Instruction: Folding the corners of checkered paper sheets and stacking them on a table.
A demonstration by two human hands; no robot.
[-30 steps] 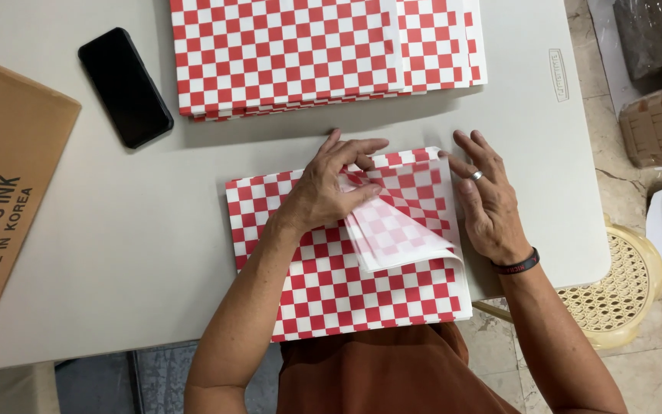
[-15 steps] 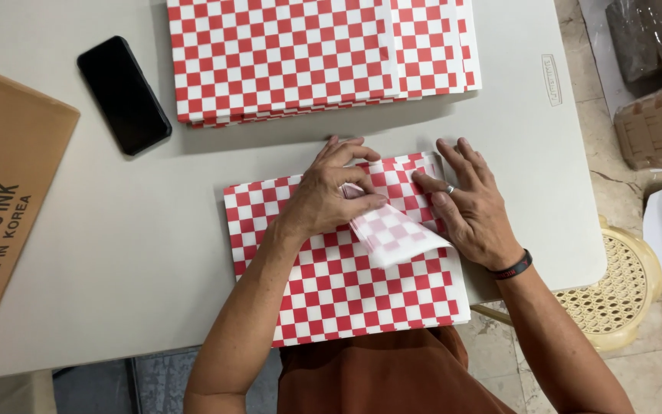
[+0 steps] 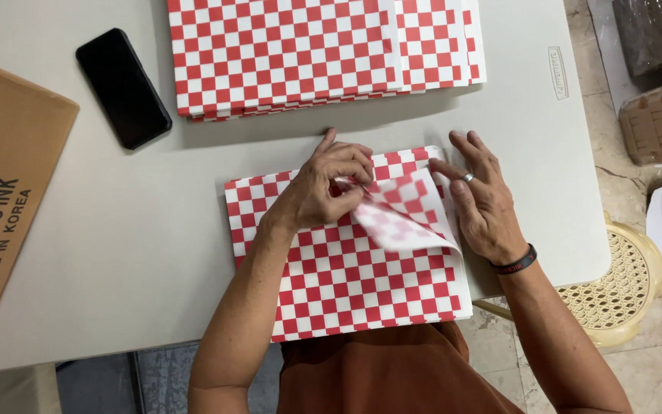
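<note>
A small stack of red-and-white checked paper sheets [image 3: 346,284] lies on the grey table [image 3: 116,230] in front of me. My left hand [image 3: 327,184] pinches the far right corner of the top sheet [image 3: 404,218] and folds it back toward me, showing its pale underside. My right hand [image 3: 480,199], with a ring and a dark wristband, rests flat with fingers spread on the right edge of the stack, beside the lifted corner.
A larger pile of the same checked paper [image 3: 308,54] lies at the far side of the table. A black phone [image 3: 122,88] sits left of it. A brown cardboard box [image 3: 1,192] is at the left edge. A woven stool [image 3: 614,284] stands at the right.
My left hand has lifted the folded corner higher and wider. My right hand has stayed flat at the stack's right edge, shifting slightly.
</note>
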